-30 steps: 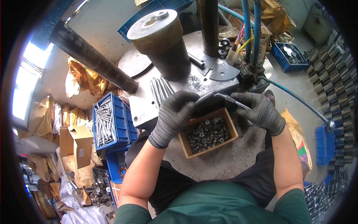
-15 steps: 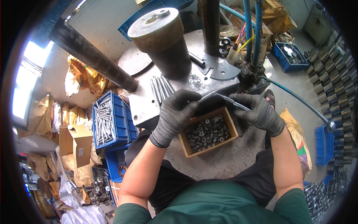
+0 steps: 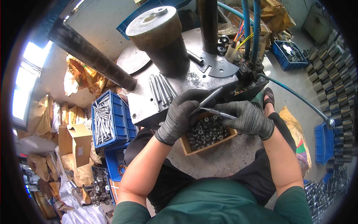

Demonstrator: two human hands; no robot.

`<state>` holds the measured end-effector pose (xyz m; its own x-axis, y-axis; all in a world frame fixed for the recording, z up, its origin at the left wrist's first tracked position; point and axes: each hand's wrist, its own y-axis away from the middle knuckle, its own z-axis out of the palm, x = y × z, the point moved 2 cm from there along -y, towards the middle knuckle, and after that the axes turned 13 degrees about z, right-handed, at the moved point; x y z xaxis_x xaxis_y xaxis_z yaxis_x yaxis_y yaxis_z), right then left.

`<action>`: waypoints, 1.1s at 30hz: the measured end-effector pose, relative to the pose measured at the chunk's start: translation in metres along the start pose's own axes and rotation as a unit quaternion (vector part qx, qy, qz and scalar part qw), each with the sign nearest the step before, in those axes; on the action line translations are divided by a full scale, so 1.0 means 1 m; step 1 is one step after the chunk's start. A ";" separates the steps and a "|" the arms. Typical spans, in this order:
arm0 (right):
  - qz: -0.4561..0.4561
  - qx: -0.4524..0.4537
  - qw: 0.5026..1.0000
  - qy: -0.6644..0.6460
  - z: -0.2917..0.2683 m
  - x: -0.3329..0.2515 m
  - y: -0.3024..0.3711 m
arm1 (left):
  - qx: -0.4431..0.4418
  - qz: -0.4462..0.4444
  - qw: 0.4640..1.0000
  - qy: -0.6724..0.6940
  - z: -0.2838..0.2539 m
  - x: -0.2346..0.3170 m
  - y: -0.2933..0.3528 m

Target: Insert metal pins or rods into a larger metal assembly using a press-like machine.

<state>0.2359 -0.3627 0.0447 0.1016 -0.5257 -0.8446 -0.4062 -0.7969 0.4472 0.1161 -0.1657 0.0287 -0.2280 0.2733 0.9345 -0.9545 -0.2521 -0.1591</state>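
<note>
Both my hands wear grey knitted gloves and meet at the front edge of the metal machine table. My left hand [image 3: 184,112] is closed round a shiny metal rod [image 3: 211,96], its free end pointing up and right. My right hand [image 3: 248,117] grips a slim silver tool with a narrow tip [image 3: 220,113]; the exact kind is unclear. The tool's tip is at the rod's lower end, by my left fingers, and I cannot tell if they touch. Below my hands, a wooden box [image 3: 201,150] holds many small metal parts. Several similar metal rods [image 3: 160,91] lie on the table to the left.
A thick steel cylinder [image 3: 167,56] and dark posts [image 3: 209,28] rise from the machine table [image 3: 140,108]. Blue crates [image 3: 125,119] with metal rods stand at left. A blue hose [image 3: 294,99] crosses at right, near another blue crate [image 3: 323,143] and stacked metal tubes.
My right hand has moved left and slightly down, bringing the tool's tip toward my left fingers. The rod in my left hand has tilted more upright.
</note>
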 end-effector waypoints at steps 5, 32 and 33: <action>-0.034 0.015 0.999 0.006 -0.001 0.008 -0.002 | 0.009 -0.051 0.996 0.075 0.000 0.003 -0.004; 0.005 -0.109 0.984 -0.138 0.004 0.015 0.000 | 0.017 -0.058 0.979 0.196 -0.009 -0.012 -0.003; 0.002 -0.091 0.981 -0.171 0.003 0.015 0.001 | 0.017 -0.058 0.979 0.196 -0.009 -0.012 -0.004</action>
<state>0.2345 -0.3705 0.0322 -0.2232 -0.4235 -0.8780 -0.2331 -0.8514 0.4699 0.1208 -0.1596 0.0157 -0.1818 0.6345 0.7513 -0.9727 -0.2280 -0.0428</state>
